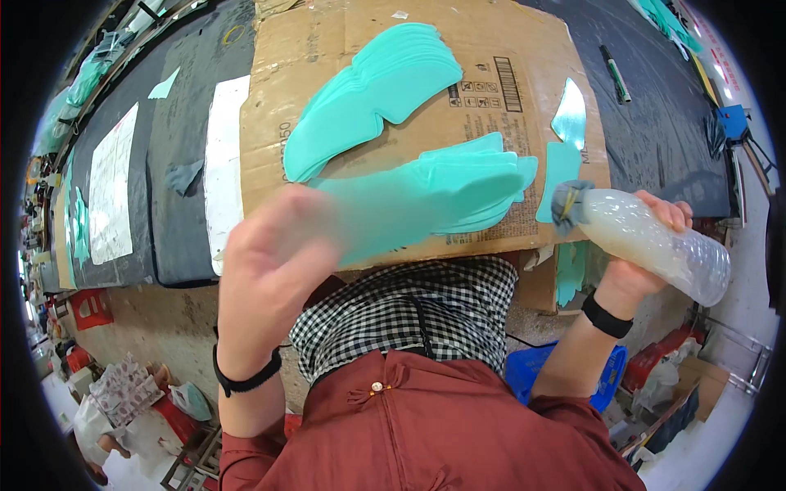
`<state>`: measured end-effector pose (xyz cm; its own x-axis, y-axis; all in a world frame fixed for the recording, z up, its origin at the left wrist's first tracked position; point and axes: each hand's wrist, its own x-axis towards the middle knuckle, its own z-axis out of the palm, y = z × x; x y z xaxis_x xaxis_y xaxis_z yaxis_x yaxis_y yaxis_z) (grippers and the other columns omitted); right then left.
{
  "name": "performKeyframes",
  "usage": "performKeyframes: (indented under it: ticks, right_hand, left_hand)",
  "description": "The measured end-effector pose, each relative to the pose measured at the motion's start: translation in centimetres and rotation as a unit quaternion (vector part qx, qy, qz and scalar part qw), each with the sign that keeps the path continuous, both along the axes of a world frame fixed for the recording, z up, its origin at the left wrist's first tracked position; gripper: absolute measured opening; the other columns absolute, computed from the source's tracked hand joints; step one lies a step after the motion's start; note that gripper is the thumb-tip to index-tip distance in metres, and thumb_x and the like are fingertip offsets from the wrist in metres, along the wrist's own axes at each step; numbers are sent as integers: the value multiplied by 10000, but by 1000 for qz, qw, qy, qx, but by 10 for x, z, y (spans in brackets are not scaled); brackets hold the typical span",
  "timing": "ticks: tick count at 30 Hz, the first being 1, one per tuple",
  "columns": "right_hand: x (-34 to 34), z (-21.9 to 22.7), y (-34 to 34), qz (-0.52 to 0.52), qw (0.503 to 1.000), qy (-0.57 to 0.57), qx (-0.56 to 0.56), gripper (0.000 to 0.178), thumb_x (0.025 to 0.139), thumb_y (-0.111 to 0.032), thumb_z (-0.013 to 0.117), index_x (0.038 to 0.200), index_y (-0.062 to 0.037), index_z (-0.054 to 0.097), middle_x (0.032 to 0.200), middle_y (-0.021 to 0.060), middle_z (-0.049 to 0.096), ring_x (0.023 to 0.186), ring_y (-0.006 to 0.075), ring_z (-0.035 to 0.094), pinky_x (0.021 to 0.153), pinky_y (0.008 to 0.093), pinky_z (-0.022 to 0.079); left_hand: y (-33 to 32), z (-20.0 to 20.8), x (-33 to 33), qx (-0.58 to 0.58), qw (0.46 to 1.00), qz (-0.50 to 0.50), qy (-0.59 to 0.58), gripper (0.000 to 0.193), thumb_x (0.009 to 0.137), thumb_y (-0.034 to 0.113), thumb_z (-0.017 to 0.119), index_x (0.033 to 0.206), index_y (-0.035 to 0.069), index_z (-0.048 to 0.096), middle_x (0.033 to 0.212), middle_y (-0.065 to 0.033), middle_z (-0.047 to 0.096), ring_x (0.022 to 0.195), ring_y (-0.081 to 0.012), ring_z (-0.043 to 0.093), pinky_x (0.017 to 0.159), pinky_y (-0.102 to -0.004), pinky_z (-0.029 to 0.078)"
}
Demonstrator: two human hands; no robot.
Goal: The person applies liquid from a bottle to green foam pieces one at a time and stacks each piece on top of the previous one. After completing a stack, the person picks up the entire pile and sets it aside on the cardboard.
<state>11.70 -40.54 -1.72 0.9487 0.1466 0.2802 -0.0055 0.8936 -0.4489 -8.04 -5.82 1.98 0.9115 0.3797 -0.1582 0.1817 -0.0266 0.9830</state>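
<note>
A blurred teal sheet piece (372, 214) is gripped at its left end by my left hand (270, 254), fingers closed on it. The piece stretches rightward over a fanned pile of teal pieces (483, 149) on the cardboard (524, 78). My right hand (639, 277) wraps around a clear plastic bottle (626, 222) with whitish contents. Grey cloth (566, 206), tied on with a yellow band, covers the bottle's neck, which points left. A larger layered stack of notched teal pieces (377, 98) lies farther back on the cardboard.
Right of the pile lie a single teal piece (562, 176) and a shiny pointed piece (571, 114). A marker (615, 74) rests on the dark table cover (671, 139). White sheets (115, 188) lie at left. A blue basket (610, 376) stands below the table.
</note>
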Motion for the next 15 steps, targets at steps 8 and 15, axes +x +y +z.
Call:
performKeyframes:
  ticks: [8, 15]
  right_hand:
    - [-9, 18, 54, 70, 991, -63, -98, 328, 1067, -258, 441, 1268, -49, 594, 789, 32, 599, 831, 176, 550, 967, 415, 416]
    - [-34, 8, 142, 3, 929, -156, -335, 691, 967, -507, 584, 1337, 58, 437, 853, 119, 641, 805, 248, 610, 920, 455, 469]
  left_hand:
    - [9, -50, -13, 506, 848, -100, -126, 273, 768, -41, 718, 1011, 83, 733, 949, -73, 624, 909, -287, 612, 820, -409, 488]
    - [9, -64, -18, 506, 851, -121, -79, 289, 790, 20, 737, 1051, 144, 746, 1022, -47, 629, 1009, -297, 611, 957, -459, 451]
